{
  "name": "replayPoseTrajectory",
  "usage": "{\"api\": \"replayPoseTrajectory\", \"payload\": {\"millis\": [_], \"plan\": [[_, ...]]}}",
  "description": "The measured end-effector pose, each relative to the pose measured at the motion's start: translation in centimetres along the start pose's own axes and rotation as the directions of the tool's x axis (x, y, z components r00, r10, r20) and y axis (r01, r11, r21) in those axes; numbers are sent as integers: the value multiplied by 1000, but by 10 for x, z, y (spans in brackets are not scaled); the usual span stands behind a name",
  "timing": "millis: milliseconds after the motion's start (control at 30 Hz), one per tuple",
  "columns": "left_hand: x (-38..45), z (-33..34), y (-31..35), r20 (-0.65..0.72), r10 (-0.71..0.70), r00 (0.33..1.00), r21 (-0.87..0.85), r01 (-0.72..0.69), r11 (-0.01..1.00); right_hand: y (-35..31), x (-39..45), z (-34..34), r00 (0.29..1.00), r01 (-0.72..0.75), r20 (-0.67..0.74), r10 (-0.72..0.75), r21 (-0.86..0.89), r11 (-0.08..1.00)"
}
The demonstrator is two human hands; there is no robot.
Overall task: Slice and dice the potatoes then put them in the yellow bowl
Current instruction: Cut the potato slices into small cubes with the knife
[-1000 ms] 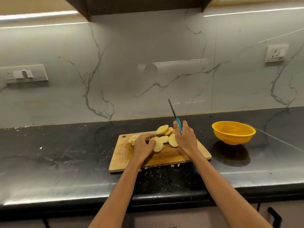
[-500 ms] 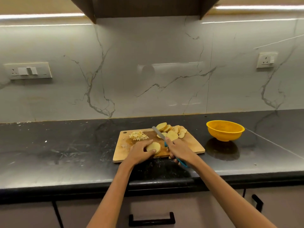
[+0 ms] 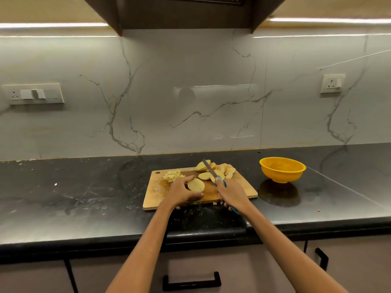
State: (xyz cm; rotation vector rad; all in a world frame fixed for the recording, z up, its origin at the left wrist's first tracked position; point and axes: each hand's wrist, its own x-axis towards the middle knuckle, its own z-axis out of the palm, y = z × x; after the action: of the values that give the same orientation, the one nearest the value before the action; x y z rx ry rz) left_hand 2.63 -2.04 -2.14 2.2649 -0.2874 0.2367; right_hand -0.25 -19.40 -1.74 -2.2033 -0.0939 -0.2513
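No brand, label or lettering can be read on anything here. On the pale wooden cutting board, which lies on the black stone countertop, the left hand curls its fingers and thumb round a stack of round, pale yellow potato slices, pinning it near the board's middle with the slices' long axis running left to right. The right hand is closed round the blue handle of a slim kitchen knife; its blade points away from the person and slightly left, angled up over the loose heap of potato slices at the board's far right corner. A small mound of diced potato sits at the far left of the board, just beyond the left fingers. The round yellow plastic bowl stands upright on the counter to the right of the board, apart from it.
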Motion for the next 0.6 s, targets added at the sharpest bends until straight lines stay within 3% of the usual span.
{"api": "replayPoseTrajectory", "payload": {"millis": [67,133,233,267,300,500,600], "plan": [[3,4,7,-6,-36,999,-108,35,994,7,9,-1,996,32,-82,-30,23,999],[5,11,17,16,-77,997,-388,78,918,13,19,-4,982,64,-180,-56,37,997],[13,21,34,146,-96,985,-826,175,536,18,33,-13,954,96,-290,-77,54,994],[17,24,38,186,-82,979,-877,203,435,19,37,-15,951,112,-298,-81,88,990],[19,26,41,204,-71,976,-893,215,395,20,41,-17,951,133,-296,-91,126,983],[40,37,49,152,-121,981,-880,190,434,26,67,-25,967,213,-205,-150,333,919],[47,37,48,157,-112,981,-913,187,364,30,80,-21,980,176,-146,-135,320,931]]}}
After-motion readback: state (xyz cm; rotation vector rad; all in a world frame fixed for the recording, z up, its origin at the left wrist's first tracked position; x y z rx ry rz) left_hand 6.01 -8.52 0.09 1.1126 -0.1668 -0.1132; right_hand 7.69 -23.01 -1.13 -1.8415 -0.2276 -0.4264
